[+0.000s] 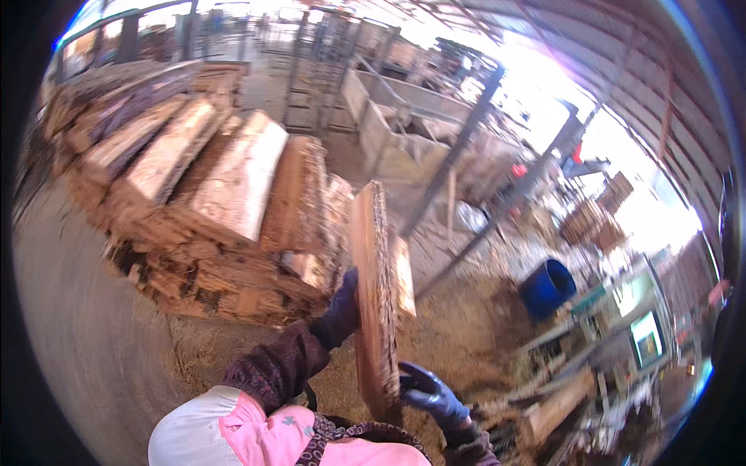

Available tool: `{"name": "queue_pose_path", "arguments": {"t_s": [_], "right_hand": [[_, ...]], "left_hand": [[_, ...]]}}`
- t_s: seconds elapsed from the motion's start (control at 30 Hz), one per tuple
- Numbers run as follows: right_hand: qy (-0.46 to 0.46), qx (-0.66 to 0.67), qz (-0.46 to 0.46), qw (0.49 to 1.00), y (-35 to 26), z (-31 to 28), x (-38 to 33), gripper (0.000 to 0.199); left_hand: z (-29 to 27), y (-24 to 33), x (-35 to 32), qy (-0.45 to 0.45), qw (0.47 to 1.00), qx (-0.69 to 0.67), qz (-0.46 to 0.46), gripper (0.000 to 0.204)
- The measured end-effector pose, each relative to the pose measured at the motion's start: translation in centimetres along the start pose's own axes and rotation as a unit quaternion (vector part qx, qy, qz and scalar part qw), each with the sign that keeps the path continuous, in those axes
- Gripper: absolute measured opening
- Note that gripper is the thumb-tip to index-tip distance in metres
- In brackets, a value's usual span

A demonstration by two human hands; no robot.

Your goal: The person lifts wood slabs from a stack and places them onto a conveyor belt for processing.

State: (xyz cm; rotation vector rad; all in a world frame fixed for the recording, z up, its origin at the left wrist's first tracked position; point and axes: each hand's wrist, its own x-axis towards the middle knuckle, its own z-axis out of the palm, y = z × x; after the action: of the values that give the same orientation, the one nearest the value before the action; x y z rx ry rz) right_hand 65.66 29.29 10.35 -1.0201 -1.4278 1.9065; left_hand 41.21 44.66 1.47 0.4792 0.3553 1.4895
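A long rough-edged wood slab point(374, 303) stands nearly upright in front of me, between my two gloved hands. My left hand point(342, 309), in a dark blue glove, grips the slab's left side around mid-length; its fingertips are hidden behind the wood. Low on the right edge, my right hand point(435, 394) in a blue glove closes against the bark side, fingers partly hidden. A lighter strip of wood point(403, 277) shows just behind the slab; I cannot tell whether it is held too. To the left lies a large stack of split slabs point(241, 182).
Sawdust-covered floor point(466, 326) spreads ahead. A blue barrel point(547, 289) stands at the right, near a machine with a lit screen point(646, 339) and a log point(556, 405). Slanting metal posts point(458, 136) and a large grey bin point(404, 116) are farther off.
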Motion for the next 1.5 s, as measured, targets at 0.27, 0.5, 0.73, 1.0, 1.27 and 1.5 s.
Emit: {"name": "queue_pose_path", "arguments": {"t_s": [0.27,0.5,0.73,1.0,1.27,1.5], "right_hand": [[0.398,0.07,-0.17,0.899,17.6,-10.4,-11.0,0.048],[0.612,0.189,-0.267,0.72,9.4,-16.3,-29.1,0.066],[0.651,0.055,-0.098,0.75,2.8,-36.2,-32.3,0.054],[0.654,-0.471,0.033,0.591,8.1,-42.2,-27.7,0.033],[0.254,-0.23,-0.357,0.869,1.3,-15.8,5.1,0.049],[-0.12,-0.349,-0.443,0.817,-6.4,10.4,24.0,0.053]], "left_hand": [[23.0,-20.7,-4.7,-0.303,0.879,0.123,-0.346,0.039],[29.0,-27.6,-9.9,-0.541,0.787,0.193,-0.223,0.044],[21.9,-26.7,-6.3,-0.436,0.81,0.351,-0.174,0.049],[3.0,-9.4,-11.5,0.022,0.913,0.329,-0.239,0.048],[-10.2,14.0,-10.9,0.442,0.77,0.235,0.395,0.058],[-11.9,28.7,-10.9,0.445,0.784,0.168,0.398,0.045]]}}
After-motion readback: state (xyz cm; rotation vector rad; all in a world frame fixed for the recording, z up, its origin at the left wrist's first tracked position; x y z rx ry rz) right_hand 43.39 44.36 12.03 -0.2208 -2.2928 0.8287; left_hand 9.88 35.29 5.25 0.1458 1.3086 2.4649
